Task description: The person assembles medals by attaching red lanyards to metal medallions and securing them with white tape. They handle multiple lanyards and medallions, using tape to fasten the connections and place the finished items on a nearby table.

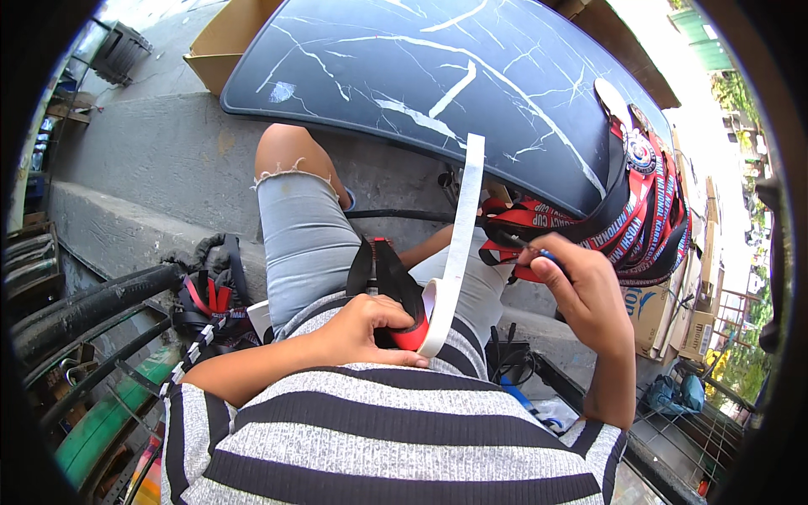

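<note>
Left hand (370,324): low and near, against the striped shirt, fingers curled shut around a folded black-and-red strap (389,286), thumb pressing it down.
White strip (461,236): long and pale, rising from beside that fist up toward the far table edge, lower end curling at the knuckles.
Right hand (581,290): out to the right, fingertips pressed together, pinching a thin dark pen-like tool (530,246) with a blue bit showing at the thumb.
Lanyard bundle (640,210): red, black and blue ribbons, draped over the right edge of the dark marbled table (421,67), spilling just beyond the right hand.
Lap: grey frayed shorts (303,244), knee far and left.
Spare straps (210,303): heaped low at left by black pipes.
Risk, strip: likely to flop or kink, standing unsupported along its length.
Risk, strap: likely to unfold should the left grip loosen.
Risk, bundle: may well slide off the table edge if tugged by the right hand.
</note>
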Demonstrator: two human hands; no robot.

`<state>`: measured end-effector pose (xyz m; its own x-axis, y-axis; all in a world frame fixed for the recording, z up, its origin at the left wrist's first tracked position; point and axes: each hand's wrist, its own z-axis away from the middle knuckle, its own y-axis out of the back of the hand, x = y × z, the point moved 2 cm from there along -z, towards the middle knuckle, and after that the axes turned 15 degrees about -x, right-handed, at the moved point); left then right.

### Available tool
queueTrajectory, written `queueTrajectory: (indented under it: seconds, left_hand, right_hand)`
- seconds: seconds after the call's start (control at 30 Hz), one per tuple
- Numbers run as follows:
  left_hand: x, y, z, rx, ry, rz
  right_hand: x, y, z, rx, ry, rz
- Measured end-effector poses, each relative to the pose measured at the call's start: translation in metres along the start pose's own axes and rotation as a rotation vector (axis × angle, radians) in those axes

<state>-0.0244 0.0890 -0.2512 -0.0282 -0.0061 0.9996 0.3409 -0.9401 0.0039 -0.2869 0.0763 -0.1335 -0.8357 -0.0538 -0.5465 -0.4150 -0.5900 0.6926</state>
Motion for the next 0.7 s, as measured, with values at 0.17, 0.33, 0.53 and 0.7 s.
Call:
queueTrajectory:
  seconds: [0.17,0.33,0.53,0.7]
  left_hand:
    - [0.001,0.000,-0.001,-0.008,0.022,0.000]
    - [0.000,0.001,0.001,0.002,0.002,0.001]
    - [-0.001,-0.001,0.002,0.006,0.003,0.001]
    - [-0.002,-0.001,0.002,0.001,0.017,0.004]
  right_hand:
    - [-0.004,-0.008,0.000,-0.173,-0.139,-0.169]
    - [-0.013,-0.010,-0.007,-0.328,-0.138,-0.321]
    - [-0.021,-0.018,-0.016,-0.346,-0.107,-0.267]
    - [-0.022,-0.027,-0.020,-0.313,-0.072,-0.271]
